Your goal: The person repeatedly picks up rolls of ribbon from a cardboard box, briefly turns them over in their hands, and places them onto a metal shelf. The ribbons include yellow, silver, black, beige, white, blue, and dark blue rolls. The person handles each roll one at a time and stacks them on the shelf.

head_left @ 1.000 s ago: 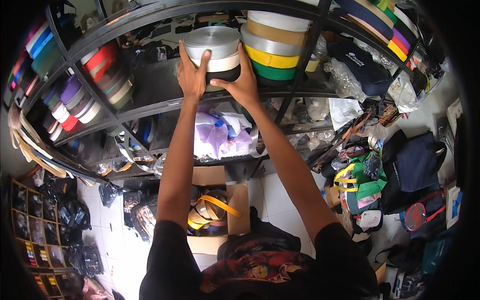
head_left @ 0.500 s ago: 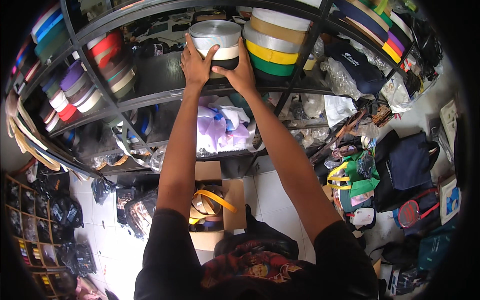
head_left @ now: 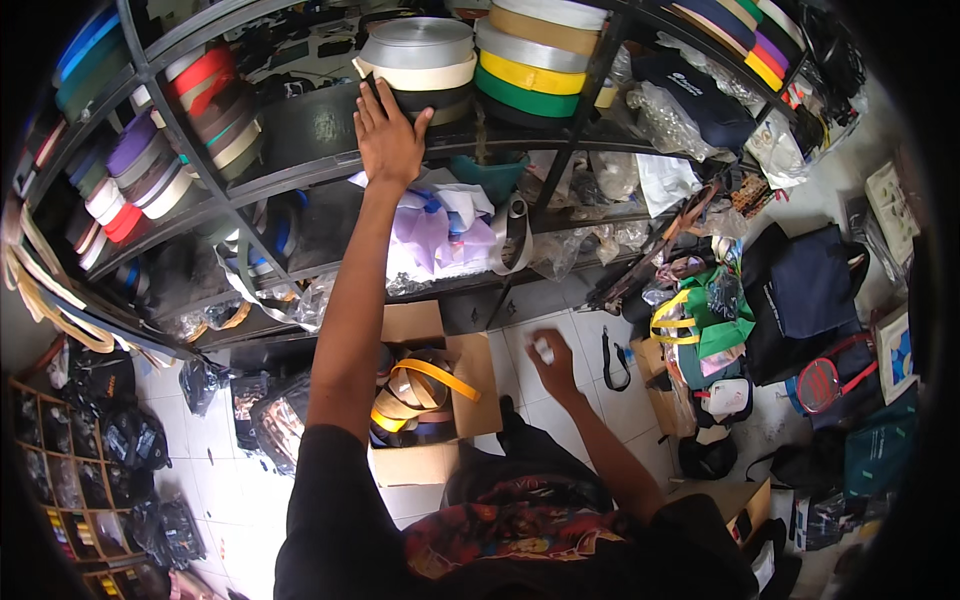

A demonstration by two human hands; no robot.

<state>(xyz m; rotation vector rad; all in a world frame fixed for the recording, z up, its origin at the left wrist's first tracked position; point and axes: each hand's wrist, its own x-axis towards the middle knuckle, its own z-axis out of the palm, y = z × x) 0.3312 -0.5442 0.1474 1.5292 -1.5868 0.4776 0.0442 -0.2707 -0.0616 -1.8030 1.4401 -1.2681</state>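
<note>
Up at the black shelf point(head_left: 305, 145), the left hand point(head_left: 390, 143) is open, its fingers spread against the front of a stack of strap rolls point(head_left: 420, 55). The right hand point(head_left: 553, 365) is low, over the floor point(head_left: 540, 420), with curled fingers; I can't tell if it holds anything. The stack sits on the shelf, grey on top, cream under that, black lower down. It's best to press softly with a flat hand, so no roll slips. Mind the cream strap's loose end point(head_left: 360, 68). Another stack point(head_left: 532, 80) stands just beside, so don't bump it.
</note>
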